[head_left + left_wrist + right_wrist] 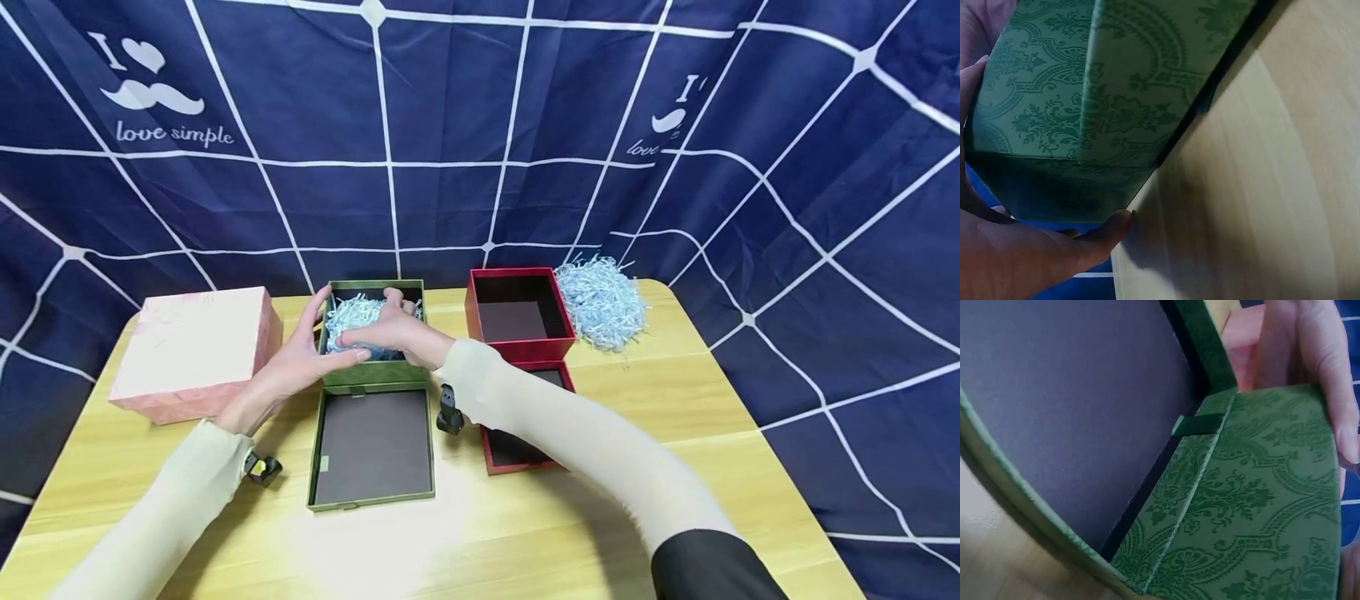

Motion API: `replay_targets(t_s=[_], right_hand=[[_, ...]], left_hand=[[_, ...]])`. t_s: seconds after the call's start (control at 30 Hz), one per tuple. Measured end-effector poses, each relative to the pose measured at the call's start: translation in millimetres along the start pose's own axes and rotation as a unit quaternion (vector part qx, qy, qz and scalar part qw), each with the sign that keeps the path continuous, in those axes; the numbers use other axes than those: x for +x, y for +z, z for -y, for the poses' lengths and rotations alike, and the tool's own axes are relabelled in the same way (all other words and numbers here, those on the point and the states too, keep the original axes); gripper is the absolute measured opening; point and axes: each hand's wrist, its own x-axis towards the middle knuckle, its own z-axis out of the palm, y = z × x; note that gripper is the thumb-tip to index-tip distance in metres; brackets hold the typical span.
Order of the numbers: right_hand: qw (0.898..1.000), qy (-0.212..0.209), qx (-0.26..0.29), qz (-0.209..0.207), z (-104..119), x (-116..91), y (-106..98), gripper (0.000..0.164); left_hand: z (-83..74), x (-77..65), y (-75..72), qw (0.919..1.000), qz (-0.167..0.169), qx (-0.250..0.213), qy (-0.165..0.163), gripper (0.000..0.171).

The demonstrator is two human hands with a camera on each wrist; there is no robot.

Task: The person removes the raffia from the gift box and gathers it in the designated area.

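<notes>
A green patterned box [367,372] with its lid flipped down toward the front holds light-blue shredded paper [352,314]. My left hand [296,362] holds the box at its left front corner, fingers along the left side and thumb across the front rim. In the left wrist view, that hand's fingers lie against the green outer wall [1035,94]. My right hand [401,329] reaches over the right front rim and presses on the shreds, thumb spread to the left. Part of its fingers is hidden inside the box. The lid's dark inner face [1072,412] fills much of the right wrist view.
To the left stands a closed pink box [202,350]. An open red box [517,308] stands to the right, its lid [517,450] lying in front, partly under my right forearm. A loose heap of blue shredded paper [603,304] lies at the far right on the wooden table [660,400].
</notes>
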Motion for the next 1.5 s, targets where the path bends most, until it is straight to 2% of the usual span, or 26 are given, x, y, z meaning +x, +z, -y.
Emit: replay_targets(t_s=[0.23,0.57,0.87,1.1,1.3,1.5], right_hand=[[1.0,0.008,-0.008,0.014,-3.5,9.7,1.0,0.117],[0.999,-0.02,-0.006,0.028,-7.2,22.2,9.3,0.109],[0.991,-0.068,0.032,0.107,-9.1,27.1,8.1,0.109],[0.983,-0.101,0.054,0.141,-10.9,32.0,6.9,0.107],[0.981,-0.114,0.029,0.155,-11.8,36.1,5.5,0.1],[0.979,-0.105,0.012,0.174,-12.1,39.7,6.5,0.1]], left_hand=[[-2.0,-0.5,0.0,0.9997,0.007,0.023,0.003,0.123],[-3.7,-2.9,-0.4,0.9996,0.005,0.027,-0.004,0.124],[-3.8,-4.2,1.2,0.9996,0.0,0.022,-0.016,0.126],[-3.8,-2.3,3.1,0.9998,0.008,0.015,-0.011,0.129],[-4.4,0.5,4.9,0.9999,0.004,0.016,-0.005,0.129],[-3.7,-0.1,3.9,0.9997,0.007,0.02,-0.011,0.129]])
